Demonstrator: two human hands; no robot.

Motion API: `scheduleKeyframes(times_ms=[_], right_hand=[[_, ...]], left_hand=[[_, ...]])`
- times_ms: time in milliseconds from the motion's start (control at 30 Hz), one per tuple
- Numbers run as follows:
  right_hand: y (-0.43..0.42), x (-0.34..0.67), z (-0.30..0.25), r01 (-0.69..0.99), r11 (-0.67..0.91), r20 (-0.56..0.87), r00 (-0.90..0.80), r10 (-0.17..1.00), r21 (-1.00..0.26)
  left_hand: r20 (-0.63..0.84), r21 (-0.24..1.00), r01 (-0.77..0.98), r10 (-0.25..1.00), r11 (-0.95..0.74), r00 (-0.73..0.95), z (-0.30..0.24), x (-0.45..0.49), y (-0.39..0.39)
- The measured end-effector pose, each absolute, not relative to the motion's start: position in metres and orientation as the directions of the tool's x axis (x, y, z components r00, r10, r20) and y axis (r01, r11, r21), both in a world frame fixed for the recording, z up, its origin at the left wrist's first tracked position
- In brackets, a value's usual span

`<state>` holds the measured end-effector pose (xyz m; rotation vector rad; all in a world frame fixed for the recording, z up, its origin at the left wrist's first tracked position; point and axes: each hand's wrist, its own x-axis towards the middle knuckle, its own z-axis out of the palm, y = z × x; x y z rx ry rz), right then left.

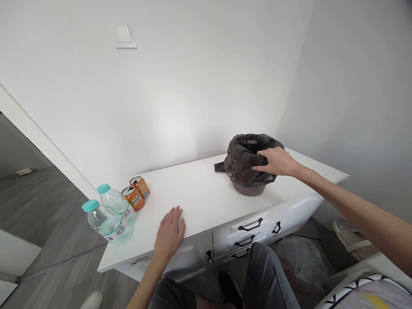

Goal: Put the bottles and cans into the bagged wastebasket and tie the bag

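Observation:
My right hand (276,162) grips the near rim of a small brown bin (249,189) lined with a black plastic bag (242,159), which stands on the white desk (199,193) toward its right end. Flat on the desktop near the front edge lies my left hand (169,233), fingers stretched out and holding nothing. Left of that hand are two clear water bottles with teal caps (111,216) and two orange drink cans (137,193), all standing upright at the desk's left end.
The desk has drawers with black handles (250,225) below its front edge. My legs in grey trousers (267,279) are under it. A clear bag (298,262) and a white appliance (349,236) sit on the floor at right. A wall switch (125,36) is above.

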<state>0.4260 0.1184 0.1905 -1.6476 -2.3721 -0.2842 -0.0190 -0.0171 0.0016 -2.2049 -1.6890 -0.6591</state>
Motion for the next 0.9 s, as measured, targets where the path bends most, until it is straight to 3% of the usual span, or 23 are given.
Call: scheduleKeyframes(times_ms=[433,633,800,900], right_hand=[[0.119,0.429,0.197,0.926,0.378,0.243,-0.369,0.897,0.010],[0.121,0.431,0.187,0.914,0.405,0.306,-0.390,0.869,0.015],[0.098,0.405,0.165,0.854,0.520,0.630,-0.410,0.659,0.011],[0.080,0.374,0.147,0.710,0.704,0.667,-0.523,0.530,-0.002]], left_hand=[[0.514,0.058,0.964,0.836,-0.260,0.195,0.004,-0.018,-0.019],[0.510,0.051,0.965,0.837,-0.257,0.196,0.004,-0.018,-0.019],[0.515,0.041,0.966,0.834,-0.256,0.199,0.003,-0.019,-0.019],[0.515,0.029,0.966,0.832,-0.255,0.204,0.004,-0.019,-0.021]])
